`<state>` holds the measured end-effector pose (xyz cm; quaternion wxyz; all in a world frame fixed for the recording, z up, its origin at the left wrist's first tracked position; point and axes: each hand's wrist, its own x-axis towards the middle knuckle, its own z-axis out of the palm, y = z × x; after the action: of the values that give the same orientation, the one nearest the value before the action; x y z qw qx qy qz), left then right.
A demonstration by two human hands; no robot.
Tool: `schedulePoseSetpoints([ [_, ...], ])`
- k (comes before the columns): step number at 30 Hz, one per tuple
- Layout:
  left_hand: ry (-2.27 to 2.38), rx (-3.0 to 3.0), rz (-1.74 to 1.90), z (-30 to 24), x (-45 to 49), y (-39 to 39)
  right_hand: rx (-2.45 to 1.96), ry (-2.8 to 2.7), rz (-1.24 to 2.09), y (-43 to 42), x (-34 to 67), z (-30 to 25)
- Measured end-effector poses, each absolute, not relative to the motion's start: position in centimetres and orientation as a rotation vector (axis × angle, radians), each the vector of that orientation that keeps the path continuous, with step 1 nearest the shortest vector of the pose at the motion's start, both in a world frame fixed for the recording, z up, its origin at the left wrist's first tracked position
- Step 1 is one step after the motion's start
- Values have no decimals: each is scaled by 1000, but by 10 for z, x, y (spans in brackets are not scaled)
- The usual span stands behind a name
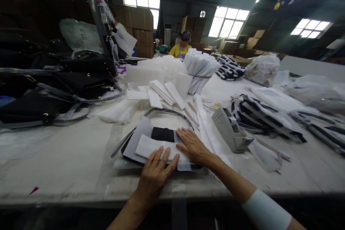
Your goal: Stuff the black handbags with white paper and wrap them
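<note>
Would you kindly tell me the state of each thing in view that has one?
Left hand: open, fingers on the white strip.
Right hand: open, fingertips beside the black tab.
White strip: flat over the bag.
Black tab: lying flat.
Handle: arched.
Tape dispenser: upright.
Foam bundle: banded together.
Windows: bright; open or shut unclear.

From where I stood, the foam strip (147, 146) was white, the panel (161, 134) beside it black, the tape dispenser (224, 127) grey; upper right, a bundle (229, 67) showed black-and-white patches.
</note>
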<state>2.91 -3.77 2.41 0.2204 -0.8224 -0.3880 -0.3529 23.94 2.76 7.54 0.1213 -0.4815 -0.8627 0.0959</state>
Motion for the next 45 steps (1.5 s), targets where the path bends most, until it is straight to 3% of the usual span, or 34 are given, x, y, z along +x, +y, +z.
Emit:
schedulePoseSetpoints([
  [7, -1072, -2316, -836, 37, 26, -42, -1051, -2567, 145, 3, 242, 85],
  [15, -1077, -2330, -784, 39, 22, -46, -864, -2059, 161, -37, 237, 63],
  [23, -1074, -2469, -640, 65, 23, -51, -805, -2069, 196, -35, 238, 63],
  [28, -818, -2602, -559, 81, 34, -37, -833, -2063, 219, -36, 238, 62],
  [37, -884, -2906, -969, 72, 23, -32, -950, -2116, 191, -41, 235, 60],
  [45, -836, -2862, -1101, 61, 25, -32, -950, -2076, 194, -45, 237, 68],
])
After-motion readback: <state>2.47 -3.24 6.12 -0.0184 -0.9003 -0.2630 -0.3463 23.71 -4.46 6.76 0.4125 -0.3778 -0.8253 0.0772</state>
